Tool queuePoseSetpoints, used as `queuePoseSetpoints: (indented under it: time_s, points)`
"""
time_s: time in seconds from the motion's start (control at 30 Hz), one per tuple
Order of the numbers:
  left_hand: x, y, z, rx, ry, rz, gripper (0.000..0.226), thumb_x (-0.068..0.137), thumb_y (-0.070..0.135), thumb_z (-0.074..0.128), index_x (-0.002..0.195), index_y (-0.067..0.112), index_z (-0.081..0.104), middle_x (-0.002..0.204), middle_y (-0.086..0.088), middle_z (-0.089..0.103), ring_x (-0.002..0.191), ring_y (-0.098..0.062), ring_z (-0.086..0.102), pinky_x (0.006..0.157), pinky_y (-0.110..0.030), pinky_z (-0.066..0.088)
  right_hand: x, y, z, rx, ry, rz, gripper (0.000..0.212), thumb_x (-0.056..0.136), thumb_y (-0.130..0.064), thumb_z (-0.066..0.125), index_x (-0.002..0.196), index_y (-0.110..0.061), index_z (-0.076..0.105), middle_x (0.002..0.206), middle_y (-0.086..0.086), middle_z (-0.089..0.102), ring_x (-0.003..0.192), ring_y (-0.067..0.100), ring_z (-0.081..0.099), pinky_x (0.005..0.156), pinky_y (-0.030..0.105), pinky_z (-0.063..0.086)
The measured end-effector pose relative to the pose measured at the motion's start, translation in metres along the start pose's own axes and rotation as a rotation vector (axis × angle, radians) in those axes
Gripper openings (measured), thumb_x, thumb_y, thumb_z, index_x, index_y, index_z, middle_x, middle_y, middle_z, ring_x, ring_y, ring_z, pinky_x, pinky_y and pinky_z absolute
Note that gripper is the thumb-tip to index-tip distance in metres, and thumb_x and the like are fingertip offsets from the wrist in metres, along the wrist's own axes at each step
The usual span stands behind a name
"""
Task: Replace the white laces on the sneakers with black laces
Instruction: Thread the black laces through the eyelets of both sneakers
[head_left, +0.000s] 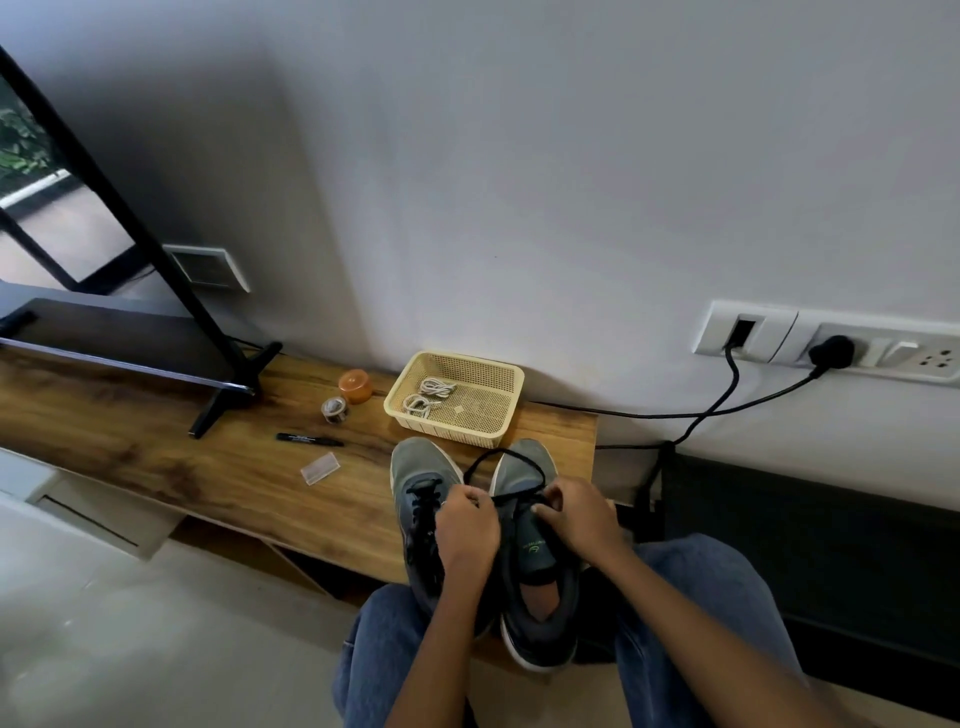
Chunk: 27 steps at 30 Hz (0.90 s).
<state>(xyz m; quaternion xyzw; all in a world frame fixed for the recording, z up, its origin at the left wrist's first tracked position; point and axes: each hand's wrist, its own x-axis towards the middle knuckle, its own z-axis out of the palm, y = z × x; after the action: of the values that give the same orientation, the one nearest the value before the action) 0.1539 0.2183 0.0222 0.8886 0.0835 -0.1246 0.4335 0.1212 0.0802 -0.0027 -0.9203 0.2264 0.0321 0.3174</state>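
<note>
- On the near edge of a wood-grain bench (156, 431), against a plain pale wall: two grey fabric sneakers side by side, toes toward the wall.
- Left sneaker (421, 483): soft grey upper, white sole rim, black lacing already down its front.
- Right sneaker (535, 571): same grey cloth, dark padded collar, tongue up, heel hanging over the bench edge.
- Black lace (506, 457): thin round cord, looped in an arc over the right toe.
- Left hand (467, 530): fingers curled, pinching the black lace between the two shoes.
- Right hand (576, 514): fingers bent, gripping the lace at the right shoe's eyelets; fingertips partly hidden.
- Behind the toes, just beside them: cream plastic mesh basket (498, 374), rectangular, perforated walls, with coiled white laces (428, 397) inside.
- Further left: orange round lid (356, 385), small tape roll (335, 409), black marker (309, 440), clear flat packet (320, 468).
- Far left: black angled stand (228, 374), foot on the bench.
- On the wall to the right: white socket strip (779, 332) with black cables trailing down.
- Blue denim knees at the bottom.
</note>
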Motion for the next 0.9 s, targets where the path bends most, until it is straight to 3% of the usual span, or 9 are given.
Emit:
queuePoseSetpoints:
  time_s: [0.13, 0.23, 0.3, 0.4, 0.5, 0.67, 0.77, 0.9]
  points:
    - [0.014, -0.005, -0.024, -0.296, 0.037, -0.121, 0.021, 0.094, 0.017, 0.052, 0.081, 0.007, 0.064, 0.075, -0.011, 0.063, 0.070, -0.026, 0.057, 0.070, -0.045, 0.048, -0.001, -0.009, 0.001, 0.093, -0.020, 0.049, 0.029, 0.087, -0.020, 0.062, 0.063, -0.025, 0.048, 0.076, -0.004, 0.058, 0.082, 0.021, 0.059, 0.079, 0.036, 0.048]
    - [0.013, 0.000, -0.039, -0.520, -0.002, -0.137, 0.018, 0.097, 0.006, 0.045, 0.091, 0.010, 0.061, 0.073, -0.003, 0.060, 0.060, -0.013, 0.052, 0.053, -0.025, 0.044, 0.000, -0.017, -0.016, 0.204, -0.040, 0.029, 0.015, 0.089, -0.016, 0.056, 0.074, -0.016, 0.055, 0.074, -0.003, 0.056, 0.077, 0.019, 0.056, 0.069, 0.032, 0.046]
    - [0.010, 0.007, -0.049, -0.585, -0.047, -0.114, 0.019, 0.097, 0.003, 0.042, 0.098, 0.009, 0.060, 0.078, -0.003, 0.062, 0.060, -0.010, 0.055, 0.051, -0.018, 0.041, -0.004, -0.026, -0.039, 0.353, -0.042, 0.025, 0.010, 0.090, -0.013, 0.055, 0.085, -0.006, 0.061, 0.077, -0.001, 0.061, 0.070, 0.013, 0.056, 0.060, 0.024, 0.044]
    - [0.002, 0.030, -0.062, -0.634, -0.114, -0.023, 0.020, 0.097, 0.002, 0.044, 0.102, 0.006, 0.063, 0.083, -0.005, 0.066, 0.064, -0.011, 0.061, 0.055, -0.019, 0.045, -0.018, -0.047, -0.083, 0.652, -0.043, 0.004, 0.005, 0.091, -0.006, 0.057, 0.089, -0.003, 0.060, 0.077, 0.002, 0.067, 0.063, 0.004, 0.063, 0.056, 0.014, 0.050]
    - [-0.006, 0.065, -0.079, -0.710, -0.186, 0.065, 0.022, 0.098, 0.004, 0.045, 0.104, 0.004, 0.066, 0.090, -0.009, 0.069, 0.067, -0.011, 0.064, 0.055, -0.016, 0.050, -0.028, -0.069, -0.128, 0.886, -0.045, -0.055, 0.012, 0.091, 0.001, 0.054, 0.102, -0.002, 0.056, 0.083, 0.011, 0.068, 0.066, 0.016, 0.066, 0.058, 0.018, 0.053]
    - [-0.020, 0.124, -0.115, -0.773, -0.303, 0.250, 0.026, 0.096, -0.006, 0.044, 0.107, 0.003, 0.066, 0.097, -0.012, 0.071, 0.077, -0.016, 0.071, 0.071, -0.021, 0.058, -0.040, -0.102, -0.193, 0.949, 0.018, -0.262, 0.017, 0.094, -0.001, 0.052, 0.107, -0.005, 0.062, 0.086, 0.011, 0.067, 0.067, 0.019, 0.065, 0.068, 0.031, 0.055]
    - [-0.027, 0.151, -0.132, -0.768, -0.310, 0.357, 0.027, 0.090, -0.011, 0.053, 0.109, 0.003, 0.066, 0.096, -0.009, 0.073, 0.086, -0.020, 0.072, 0.074, -0.022, 0.058, -0.048, -0.121, -0.225, 0.966, 0.086, -0.374, 0.014, 0.095, -0.010, 0.054, 0.102, -0.003, 0.064, 0.084, 0.009, 0.068, 0.060, 0.017, 0.064, 0.062, 0.026, 0.053]
    - [-0.041, 0.178, -0.150, -0.757, -0.187, 0.499, 0.018, 0.084, -0.002, 0.069, 0.101, 0.005, 0.070, 0.088, -0.010, 0.075, 0.086, -0.022, 0.072, 0.080, -0.027, 0.058, -0.059, -0.145, -0.260, 0.937, 0.155, -0.472, 0.016, 0.097, -0.014, 0.054, 0.105, -0.002, 0.062, 0.082, 0.008, 0.070, 0.054, 0.017, 0.063, 0.055, 0.023, 0.051]
